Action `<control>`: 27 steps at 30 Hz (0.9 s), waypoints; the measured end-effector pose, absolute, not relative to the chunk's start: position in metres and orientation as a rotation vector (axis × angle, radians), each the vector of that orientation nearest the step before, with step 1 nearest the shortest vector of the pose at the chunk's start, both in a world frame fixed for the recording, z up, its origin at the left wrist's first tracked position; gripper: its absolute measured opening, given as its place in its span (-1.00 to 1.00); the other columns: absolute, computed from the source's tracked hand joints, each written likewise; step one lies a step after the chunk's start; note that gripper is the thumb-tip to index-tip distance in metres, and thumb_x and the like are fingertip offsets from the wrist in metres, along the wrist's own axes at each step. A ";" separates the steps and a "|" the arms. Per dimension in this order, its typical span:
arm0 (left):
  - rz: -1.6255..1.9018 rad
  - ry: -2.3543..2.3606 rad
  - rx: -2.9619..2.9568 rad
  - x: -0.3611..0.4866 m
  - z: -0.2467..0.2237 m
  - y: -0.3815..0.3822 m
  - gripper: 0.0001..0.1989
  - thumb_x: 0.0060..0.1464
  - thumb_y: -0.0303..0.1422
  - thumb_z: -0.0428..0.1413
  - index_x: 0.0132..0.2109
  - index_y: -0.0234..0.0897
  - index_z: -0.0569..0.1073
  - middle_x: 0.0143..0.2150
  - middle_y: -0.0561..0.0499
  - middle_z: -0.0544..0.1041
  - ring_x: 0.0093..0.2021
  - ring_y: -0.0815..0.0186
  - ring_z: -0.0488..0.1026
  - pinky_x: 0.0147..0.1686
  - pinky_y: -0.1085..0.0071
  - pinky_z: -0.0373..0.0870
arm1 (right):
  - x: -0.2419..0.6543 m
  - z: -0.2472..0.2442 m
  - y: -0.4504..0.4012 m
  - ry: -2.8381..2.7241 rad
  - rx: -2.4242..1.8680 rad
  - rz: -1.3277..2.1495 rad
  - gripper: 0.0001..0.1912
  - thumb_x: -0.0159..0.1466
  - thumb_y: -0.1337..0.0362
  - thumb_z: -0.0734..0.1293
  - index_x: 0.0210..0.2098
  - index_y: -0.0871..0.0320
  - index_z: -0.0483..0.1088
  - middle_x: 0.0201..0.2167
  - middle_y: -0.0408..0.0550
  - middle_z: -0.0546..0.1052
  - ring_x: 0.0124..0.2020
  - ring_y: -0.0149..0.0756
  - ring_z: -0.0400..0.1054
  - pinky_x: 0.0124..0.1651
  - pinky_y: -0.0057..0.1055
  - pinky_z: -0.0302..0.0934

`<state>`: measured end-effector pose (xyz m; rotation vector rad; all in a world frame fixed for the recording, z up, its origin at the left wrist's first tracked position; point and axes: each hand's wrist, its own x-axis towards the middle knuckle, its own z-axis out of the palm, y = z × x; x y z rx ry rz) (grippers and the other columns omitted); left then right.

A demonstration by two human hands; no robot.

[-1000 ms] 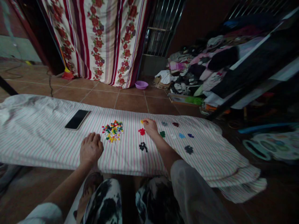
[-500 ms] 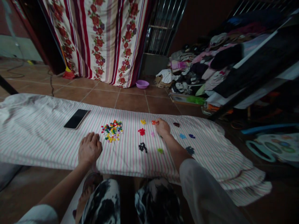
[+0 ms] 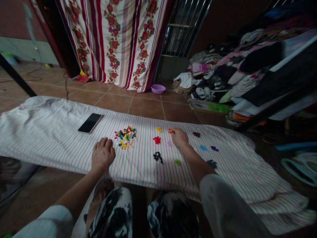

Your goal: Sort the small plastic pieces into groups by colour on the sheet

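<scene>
My left hand [image 3: 102, 153] rests palm down on the striped cloth, fingers stretched out and holding nothing. Just to its right lies a mixed heap of small coloured pieces [image 3: 125, 137]. My right hand [image 3: 179, 137] is pinched at the small orange pieces [image 3: 169, 131], its fingertips touching them and partly covering them; what is in the pinch is too small to make out. Around it sit little piles: yellow pieces [image 3: 158, 129], red pieces [image 3: 157, 140], pink pieces [image 3: 169, 143], black pieces [image 3: 158, 157] and green pieces [image 3: 177, 162].
Farther right are brown pieces [image 3: 196, 134], light blue pieces [image 3: 203, 148], dark blue pieces [image 3: 214, 148] and grey-blue pieces [image 3: 212, 163]. A phone [image 3: 90, 123] lies on the cloth [image 3: 61, 138] at left. Beyond are a purple basin [image 3: 158, 88] and a clothes heap [image 3: 223, 72].
The view has turned slightly left, so everything sits farther right in it. My right hand stays at the orange pieces and covers more of them. My left hand keeps resting on the cloth.
</scene>
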<state>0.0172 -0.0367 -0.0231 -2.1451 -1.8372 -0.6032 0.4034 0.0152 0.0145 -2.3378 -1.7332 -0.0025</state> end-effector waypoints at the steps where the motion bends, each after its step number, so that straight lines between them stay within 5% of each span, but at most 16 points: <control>1: -0.598 -1.841 -2.149 0.017 -0.023 -0.037 -0.66 0.15 -0.40 -0.05 0.02 -0.37 0.46 0.11 -0.22 0.47 0.15 0.01 0.35 0.12 0.11 0.27 | 0.402 0.017 0.015 -1.734 -2.328 -0.010 -0.71 0.28 0.38 0.21 -0.16 0.10 0.54 -0.15 0.04 0.55 -0.15 -0.23 0.42 -0.15 -0.39 0.19; 27: -0.656 -1.871 -2.232 0.021 -0.013 -0.040 -0.71 0.20 -0.38 -0.09 -0.02 -0.32 0.42 0.10 -0.24 0.42 0.18 0.02 0.28 0.13 0.07 0.20 | 0.250 0.004 0.063 -2.204 -1.634 0.382 -0.71 0.20 0.51 0.24 -0.20 0.13 0.51 -0.18 -0.04 0.55 -0.12 -0.29 0.38 0.02 -0.40 0.19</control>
